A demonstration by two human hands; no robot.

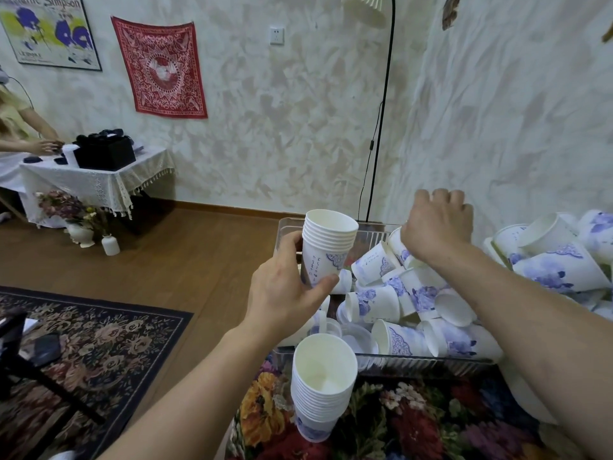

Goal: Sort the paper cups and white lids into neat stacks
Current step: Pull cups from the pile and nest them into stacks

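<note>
**Hidden, cropped, unreadable**

Fingertips of right hand point(437, 224) out of sight behind its own knuckles; grip on anything underneath impossible to confirm. Palm side of left hand point(289, 295) hidden, lower part of held cup stack point(326, 244) covered by fingers. Handwriting on that stack too small to read. Loose cups point(406, 302) in clear bin point(428, 360) overlapping, count unclear; white lids point(356, 336) partly buried under cups. Second cup pile point(557, 257) cropped by right edge. Base of near cup stack point(323, 386) blurred against floral cloth point(414, 423). Person at far left point(20, 127) cut by frame edge. Poster point(49, 31) cropped top and left. Lamp shade point(365, 8) cut off at top.
</note>
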